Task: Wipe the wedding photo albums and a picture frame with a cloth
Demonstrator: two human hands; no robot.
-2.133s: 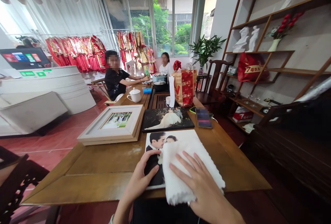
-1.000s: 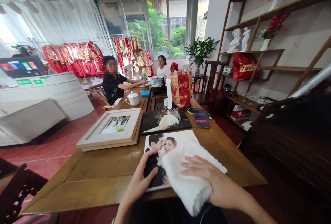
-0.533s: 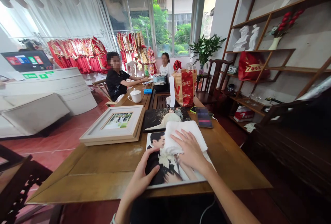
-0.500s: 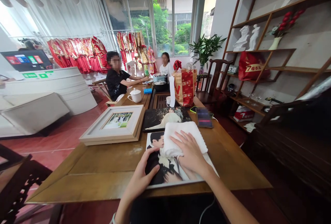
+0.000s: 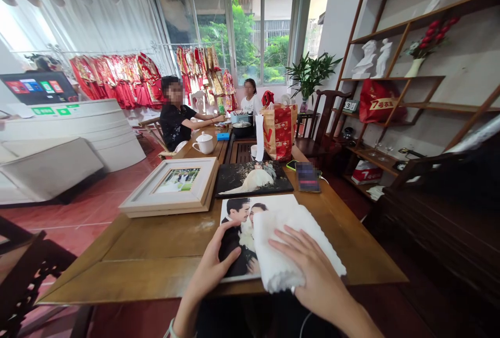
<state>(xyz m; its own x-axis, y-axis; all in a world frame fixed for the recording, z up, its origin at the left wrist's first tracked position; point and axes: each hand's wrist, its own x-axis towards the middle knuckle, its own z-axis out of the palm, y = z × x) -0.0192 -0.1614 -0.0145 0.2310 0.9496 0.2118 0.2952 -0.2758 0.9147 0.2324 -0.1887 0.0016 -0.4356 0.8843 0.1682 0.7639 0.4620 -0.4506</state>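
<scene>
A wedding photo panel (image 5: 234, 210) lies flat at the table's front edge and shows a couple in a dark suit and a pale dress. On its left side rests my left hand (image 5: 214, 257), thumb and fingers apart, touching the panel. My right hand (image 5: 312, 260) presses a folded white cloth (image 5: 273, 223) onto the panel's right half. Its fingers lie across the top of the cloth, and the thumb is hidden. The cloth covers the panel's lower right part and hangs past its edge.
White photo frames (image 5: 133, 202) are stacked on the left. A dark photo panel (image 5: 226, 175) lies behind, with a phone (image 5: 308, 177) to its right. Farther back are a lidded white mug (image 5: 204, 143), a red paper bag (image 5: 279, 132) and two seated people. The wooden table (image 5: 156, 265) carries all this.
My right hand has slid the white cloth toward me and to the right, uncovering the second face on the photo panel. My left hand has stayed in place.
</scene>
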